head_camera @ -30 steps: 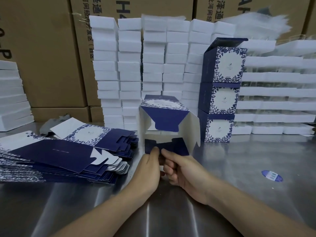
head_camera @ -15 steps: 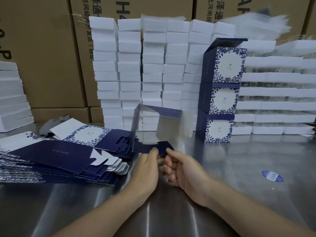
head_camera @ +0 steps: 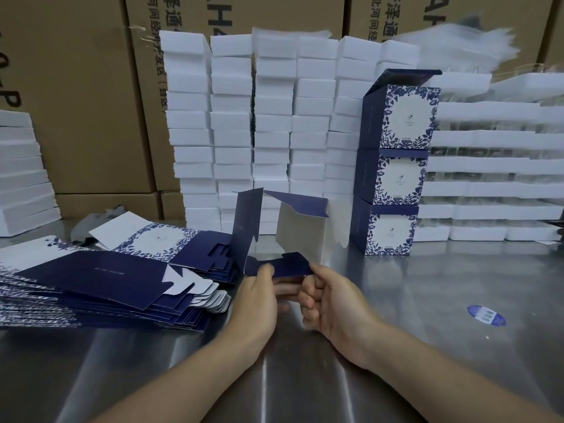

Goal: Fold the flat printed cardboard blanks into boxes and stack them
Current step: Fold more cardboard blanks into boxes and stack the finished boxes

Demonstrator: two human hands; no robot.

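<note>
1. Brown cartons (head_camera: 76, 102) lined the far edge of the steel bench (head_camera: 427, 300).
2. White foam blocks (head_camera: 274, 117) stood in columns in front of the cartons.
3. A fanned pile of flat blanks (head_camera: 100, 279) lay at the bench's left edge.
4. Three finished boxes (head_camera: 393, 166) stood stacked right of centre, against the foam blocks, with the top lid raised.
5. The partly folded blank (head_camera: 300, 230) stood upright at mid-bench, between the pile and the stack, white interior facing the person.
6. The left hand (head_camera: 254, 303) and right hand (head_camera: 332, 303) were close together, each pinching one end of the blank's near dark-blue flap.
7. A blue oval sticker (head_camera: 486, 315) lay near the right edge.
</note>
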